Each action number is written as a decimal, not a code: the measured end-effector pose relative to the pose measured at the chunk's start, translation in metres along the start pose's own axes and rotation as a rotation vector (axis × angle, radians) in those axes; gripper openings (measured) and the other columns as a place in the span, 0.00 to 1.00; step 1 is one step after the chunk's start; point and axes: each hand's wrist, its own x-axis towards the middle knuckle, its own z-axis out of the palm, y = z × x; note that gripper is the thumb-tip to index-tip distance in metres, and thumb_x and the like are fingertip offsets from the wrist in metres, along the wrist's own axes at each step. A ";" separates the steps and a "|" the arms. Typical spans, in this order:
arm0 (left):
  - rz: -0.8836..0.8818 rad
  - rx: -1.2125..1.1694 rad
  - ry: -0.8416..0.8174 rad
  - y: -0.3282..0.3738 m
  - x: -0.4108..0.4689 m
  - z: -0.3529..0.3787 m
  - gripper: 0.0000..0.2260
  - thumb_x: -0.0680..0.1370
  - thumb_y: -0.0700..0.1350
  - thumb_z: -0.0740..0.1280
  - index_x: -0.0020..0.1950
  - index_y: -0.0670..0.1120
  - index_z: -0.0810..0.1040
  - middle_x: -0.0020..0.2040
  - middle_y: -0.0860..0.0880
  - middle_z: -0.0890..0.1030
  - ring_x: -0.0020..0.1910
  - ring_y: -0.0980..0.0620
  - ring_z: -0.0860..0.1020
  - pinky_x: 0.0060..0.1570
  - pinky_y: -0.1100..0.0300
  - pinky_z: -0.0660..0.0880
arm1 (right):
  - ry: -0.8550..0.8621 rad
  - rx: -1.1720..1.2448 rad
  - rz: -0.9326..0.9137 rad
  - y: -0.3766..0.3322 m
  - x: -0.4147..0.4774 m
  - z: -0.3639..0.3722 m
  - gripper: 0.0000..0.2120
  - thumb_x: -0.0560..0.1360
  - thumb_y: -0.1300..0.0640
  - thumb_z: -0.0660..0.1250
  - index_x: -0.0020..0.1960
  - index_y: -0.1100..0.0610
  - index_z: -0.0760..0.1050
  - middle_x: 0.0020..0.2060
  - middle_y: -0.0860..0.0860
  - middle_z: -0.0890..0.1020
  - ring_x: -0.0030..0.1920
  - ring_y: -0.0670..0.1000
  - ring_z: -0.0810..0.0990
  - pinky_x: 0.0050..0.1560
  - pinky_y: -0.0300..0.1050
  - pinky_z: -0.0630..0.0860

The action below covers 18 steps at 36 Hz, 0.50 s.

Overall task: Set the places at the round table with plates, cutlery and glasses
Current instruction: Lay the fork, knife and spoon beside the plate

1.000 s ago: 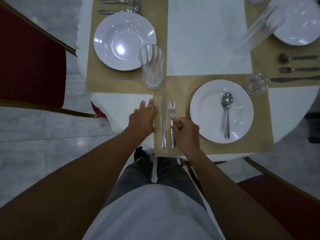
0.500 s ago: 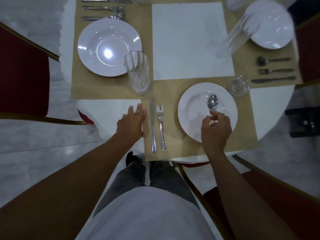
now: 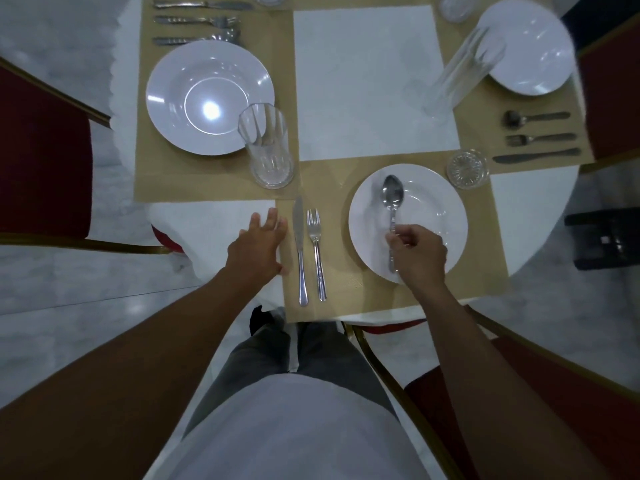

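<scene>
Near place setting, cutlery step. The right hand pinches the spoon at mid-handle, with the bowl pointing away over the white plate; it cannot be told whether the spoon is lifted or resting. The left hand lies flat with straight fingers, holding nothing, on the bench at the left edge of the tan placemat. The knife and fork lie side by side on the placemat, left of the plate. A small glass stands just beyond the plate's far right rim. Likely next move: carry the spoon off the plate and lay it down on the placemat, parallel to the other cutlery.
</scene>
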 end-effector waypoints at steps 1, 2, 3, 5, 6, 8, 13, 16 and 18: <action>0.001 -0.003 0.002 0.000 0.000 0.000 0.45 0.72 0.54 0.75 0.80 0.50 0.51 0.81 0.49 0.45 0.79 0.42 0.46 0.71 0.42 0.65 | -0.033 0.003 -0.034 -0.004 -0.005 0.003 0.09 0.78 0.52 0.73 0.56 0.52 0.84 0.44 0.44 0.85 0.43 0.41 0.82 0.43 0.32 0.77; 0.001 -0.005 0.003 0.000 0.000 0.000 0.45 0.72 0.54 0.75 0.80 0.50 0.51 0.81 0.49 0.45 0.79 0.41 0.46 0.71 0.42 0.65 | -0.067 0.007 -0.069 -0.008 -0.011 0.007 0.08 0.77 0.53 0.73 0.56 0.52 0.84 0.43 0.43 0.85 0.42 0.40 0.83 0.41 0.31 0.78; 0.001 -0.008 0.003 0.000 0.000 0.000 0.45 0.72 0.54 0.75 0.80 0.50 0.52 0.81 0.49 0.45 0.79 0.41 0.46 0.71 0.42 0.64 | -0.102 0.015 -0.101 -0.011 -0.017 0.012 0.08 0.77 0.53 0.73 0.55 0.52 0.84 0.42 0.42 0.85 0.40 0.39 0.84 0.37 0.27 0.77; 0.001 -0.018 0.004 0.000 -0.001 0.000 0.45 0.71 0.54 0.76 0.80 0.50 0.52 0.81 0.49 0.45 0.79 0.41 0.46 0.72 0.41 0.63 | -0.163 0.007 -0.154 -0.017 -0.029 0.023 0.08 0.77 0.54 0.73 0.55 0.52 0.84 0.42 0.42 0.85 0.39 0.35 0.83 0.32 0.24 0.73; 0.001 -0.023 0.005 0.000 -0.001 0.000 0.45 0.71 0.54 0.76 0.80 0.50 0.52 0.81 0.49 0.45 0.79 0.41 0.46 0.72 0.41 0.63 | -0.185 -0.013 -0.175 -0.019 -0.034 0.029 0.08 0.78 0.54 0.73 0.56 0.52 0.84 0.43 0.43 0.86 0.39 0.36 0.83 0.32 0.24 0.73; 0.004 -0.030 0.009 0.000 -0.001 0.000 0.46 0.71 0.54 0.76 0.80 0.50 0.52 0.81 0.49 0.46 0.79 0.41 0.46 0.72 0.41 0.63 | -0.212 -0.045 -0.196 -0.022 -0.044 0.039 0.09 0.78 0.53 0.72 0.57 0.53 0.84 0.46 0.45 0.86 0.41 0.38 0.83 0.36 0.26 0.76; 0.005 -0.028 0.013 0.000 0.000 0.001 0.45 0.71 0.54 0.76 0.80 0.50 0.52 0.81 0.49 0.46 0.79 0.41 0.46 0.72 0.41 0.63 | -0.211 -0.169 -0.157 -0.021 -0.056 0.059 0.08 0.79 0.55 0.71 0.56 0.56 0.84 0.45 0.50 0.87 0.40 0.44 0.81 0.41 0.31 0.73; 0.008 -0.039 0.016 -0.001 0.001 0.003 0.45 0.71 0.53 0.76 0.80 0.49 0.53 0.81 0.48 0.46 0.79 0.41 0.46 0.72 0.41 0.61 | -0.194 -0.217 -0.113 -0.018 -0.056 0.064 0.08 0.80 0.58 0.71 0.56 0.58 0.84 0.46 0.52 0.86 0.42 0.47 0.83 0.40 0.34 0.75; 0.011 -0.046 0.021 -0.001 0.001 0.003 0.45 0.71 0.53 0.77 0.80 0.49 0.53 0.81 0.48 0.46 0.79 0.41 0.47 0.72 0.40 0.60 | -0.189 -0.230 -0.099 -0.017 -0.054 0.067 0.06 0.80 0.58 0.71 0.54 0.59 0.84 0.44 0.53 0.86 0.43 0.50 0.84 0.45 0.42 0.82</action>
